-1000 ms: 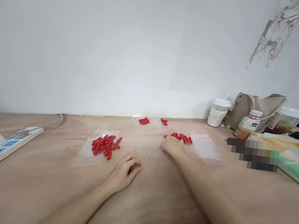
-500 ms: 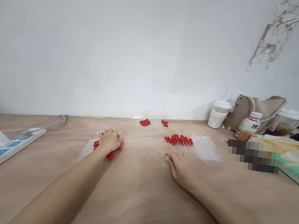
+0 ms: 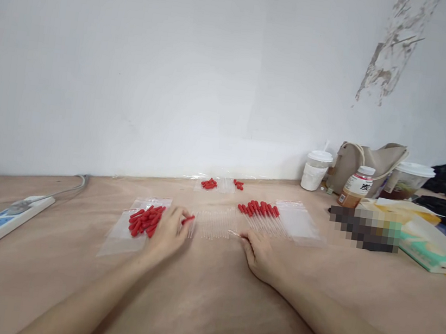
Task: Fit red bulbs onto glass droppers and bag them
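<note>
My left hand (image 3: 168, 232) pinches a red rubber dropper bulb (image 3: 188, 220) between thumb and fingers. To its left, a pile of red bulbs (image 3: 144, 220) lies on a clear plastic bag (image 3: 114, 243). My right hand (image 3: 264, 255) is closed on the end of a thin glass dropper tube (image 3: 234, 233), which points left toward the other hand. Between the hands, loose clear tubes (image 3: 216, 222) lie side by side on the table. Beyond my right hand, droppers with red bulbs on them (image 3: 258, 209) form a row, partly over another clear bag (image 3: 297, 220).
Small bags with red bulbs (image 3: 209, 184) lie near the wall. A power strip (image 3: 4, 231) is at left. On the right stand a white-lidded cup (image 3: 316, 171), a bottle (image 3: 356, 187), a beige handbag (image 3: 378, 157), another cup (image 3: 408, 180) and a tissue pack (image 3: 434, 249).
My left hand has come off the bulb pile and moved right with a red bulb. My right hand has lifted the end of a tube. The view has shifted slightly.
</note>
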Available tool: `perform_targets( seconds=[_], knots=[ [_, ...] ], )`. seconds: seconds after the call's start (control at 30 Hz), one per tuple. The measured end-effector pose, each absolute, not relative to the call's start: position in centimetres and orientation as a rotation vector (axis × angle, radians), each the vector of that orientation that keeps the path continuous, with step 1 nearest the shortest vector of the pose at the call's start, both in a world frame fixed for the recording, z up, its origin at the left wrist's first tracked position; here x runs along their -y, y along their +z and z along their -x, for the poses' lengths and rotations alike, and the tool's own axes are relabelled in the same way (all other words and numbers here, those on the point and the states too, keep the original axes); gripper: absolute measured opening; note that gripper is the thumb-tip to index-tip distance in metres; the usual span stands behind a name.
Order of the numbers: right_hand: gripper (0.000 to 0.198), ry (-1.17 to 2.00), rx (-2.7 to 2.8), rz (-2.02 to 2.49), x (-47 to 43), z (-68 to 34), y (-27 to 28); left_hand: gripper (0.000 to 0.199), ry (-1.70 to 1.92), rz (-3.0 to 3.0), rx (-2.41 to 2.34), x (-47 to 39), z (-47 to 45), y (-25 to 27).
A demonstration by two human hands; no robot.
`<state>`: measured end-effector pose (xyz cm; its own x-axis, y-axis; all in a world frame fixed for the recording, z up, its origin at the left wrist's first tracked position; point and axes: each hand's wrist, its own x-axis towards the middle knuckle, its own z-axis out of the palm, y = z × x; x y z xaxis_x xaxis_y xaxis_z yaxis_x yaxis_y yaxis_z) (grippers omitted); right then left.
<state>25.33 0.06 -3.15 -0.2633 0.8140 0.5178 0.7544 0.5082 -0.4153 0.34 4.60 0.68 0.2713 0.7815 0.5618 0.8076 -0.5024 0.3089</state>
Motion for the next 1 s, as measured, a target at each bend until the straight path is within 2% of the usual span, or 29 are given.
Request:
perform_targets(
  seconds=[0.2, 0.37, 0.63, 0.8, 1.0],
  knots=[
    [0.024, 0.068, 2.09, 1.315, 0.2, -25.3, -2.6, 0.013, -1.358, 2.988, 1.602, 0.3, -2.9, -2.6],
    [0.024, 0.082, 2.068, 1.302, 0.5, -24.4, -2.6, 0.016, -1.274, 3.083, 1.549, 0.3, -3.2, -2.6],
    [0.023, 0.127, 2.174, 1.149, 1.1, -23.1, -2.7, 0.021, -1.346, 3.039, 1.604, 0.3, -3.1, -2.6],
    [0.022, 0.118, 2.216, 1.142, 1.1, -23.1, -2.6, 0.02, -1.365, 3.069, 1.56, 0.2, -3.0, -2.5],
    [0.022, 0.253, 2.267, 1.121, 0.9, -23.5, -2.3, 0.018, -1.283, 3.106, 1.436, 0.4, -2.8, -2.2]
  ],
)
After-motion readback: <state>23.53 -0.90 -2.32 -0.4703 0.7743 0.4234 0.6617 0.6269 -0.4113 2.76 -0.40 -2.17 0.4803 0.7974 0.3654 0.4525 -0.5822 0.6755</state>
